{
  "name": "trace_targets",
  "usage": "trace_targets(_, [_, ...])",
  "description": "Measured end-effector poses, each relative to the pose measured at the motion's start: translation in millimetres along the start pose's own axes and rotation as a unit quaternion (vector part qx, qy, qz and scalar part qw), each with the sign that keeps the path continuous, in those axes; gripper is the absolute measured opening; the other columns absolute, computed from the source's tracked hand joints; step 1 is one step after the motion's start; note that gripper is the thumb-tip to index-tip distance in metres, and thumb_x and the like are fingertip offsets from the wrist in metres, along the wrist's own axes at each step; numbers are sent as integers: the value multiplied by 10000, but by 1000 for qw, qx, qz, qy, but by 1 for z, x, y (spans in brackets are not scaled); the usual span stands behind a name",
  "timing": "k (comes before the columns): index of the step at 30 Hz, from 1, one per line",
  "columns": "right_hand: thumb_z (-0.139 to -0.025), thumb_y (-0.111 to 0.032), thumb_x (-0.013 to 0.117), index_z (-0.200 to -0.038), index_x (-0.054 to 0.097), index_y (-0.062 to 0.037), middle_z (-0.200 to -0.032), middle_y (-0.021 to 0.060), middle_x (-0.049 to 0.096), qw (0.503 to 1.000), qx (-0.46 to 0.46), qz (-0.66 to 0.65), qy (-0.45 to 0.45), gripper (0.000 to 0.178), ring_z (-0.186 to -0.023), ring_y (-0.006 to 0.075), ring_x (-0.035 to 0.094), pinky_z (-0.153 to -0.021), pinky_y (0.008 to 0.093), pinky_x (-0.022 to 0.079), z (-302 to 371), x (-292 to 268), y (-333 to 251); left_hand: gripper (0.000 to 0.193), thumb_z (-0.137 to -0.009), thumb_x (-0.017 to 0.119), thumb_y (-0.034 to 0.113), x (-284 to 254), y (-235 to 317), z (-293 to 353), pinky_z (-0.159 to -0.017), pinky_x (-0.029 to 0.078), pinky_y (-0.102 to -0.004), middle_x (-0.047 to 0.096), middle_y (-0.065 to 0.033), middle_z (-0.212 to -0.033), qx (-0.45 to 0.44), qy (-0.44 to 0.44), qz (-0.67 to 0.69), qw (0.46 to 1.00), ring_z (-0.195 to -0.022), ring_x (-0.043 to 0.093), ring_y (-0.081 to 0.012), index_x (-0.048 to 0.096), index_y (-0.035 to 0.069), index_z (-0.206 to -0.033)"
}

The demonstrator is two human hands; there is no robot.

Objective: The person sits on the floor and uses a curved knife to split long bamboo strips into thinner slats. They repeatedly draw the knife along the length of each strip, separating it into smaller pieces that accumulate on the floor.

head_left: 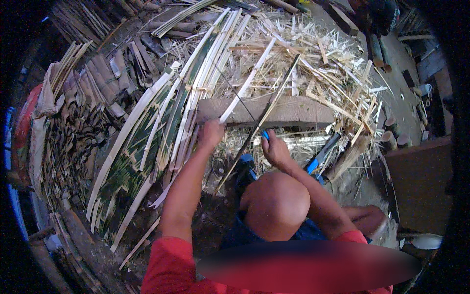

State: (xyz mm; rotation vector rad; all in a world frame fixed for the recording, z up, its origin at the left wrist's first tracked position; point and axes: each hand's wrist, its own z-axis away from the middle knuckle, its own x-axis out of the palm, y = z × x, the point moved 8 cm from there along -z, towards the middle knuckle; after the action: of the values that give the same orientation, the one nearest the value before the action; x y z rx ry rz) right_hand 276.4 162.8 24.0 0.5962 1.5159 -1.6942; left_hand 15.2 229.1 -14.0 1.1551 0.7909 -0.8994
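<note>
My left hand (211,134) is closed at the near end of a pale bamboo strip (249,80). The strip runs up and away to the right, across a thick wooden board (308,110). My right hand (277,150) is wrapped round the blue handle (265,134) of a tool. From near the handle a thin dark line, apparently a long narrow blade (237,94), slants up to the left and crosses the pale strip. A darker bamboo strip (280,87) leans over the board beside my right hand, its lower end near my foot.
Long pale and green bamboo strips (193,93) lie in a bundle to the left. Shavings and offcuts (313,63) heap beyond the board. Curved brown pieces (81,142) are piled at far left. Cut logs (390,139) and a brown panel (421,186) stand at right.
</note>
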Motion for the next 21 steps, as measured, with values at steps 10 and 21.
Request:
trace_targets(10, [-1035,-407,408,-1024,546,-5,-838,284,629,987,33,-155,32,425,-798,504,595,-724,540,466,40,-9,38,309,-902,523,129,-57,67,21,-1141,297,-538,639,-86,-1222,256,-60,-254,931,-1307,490,-307,707,198,-1140])
trace_targets(21, [-1007,-334,507,-1052,466,-36,-769,266,621,987,76,-122,74,304,-785,490,620,-671,547,460,105,-40,72,454,-913,585,146,-56,138,-15,-974,463,-474,602,-233,-1205,258,49,60,963,-1091,593,-402,533,10,-1343])
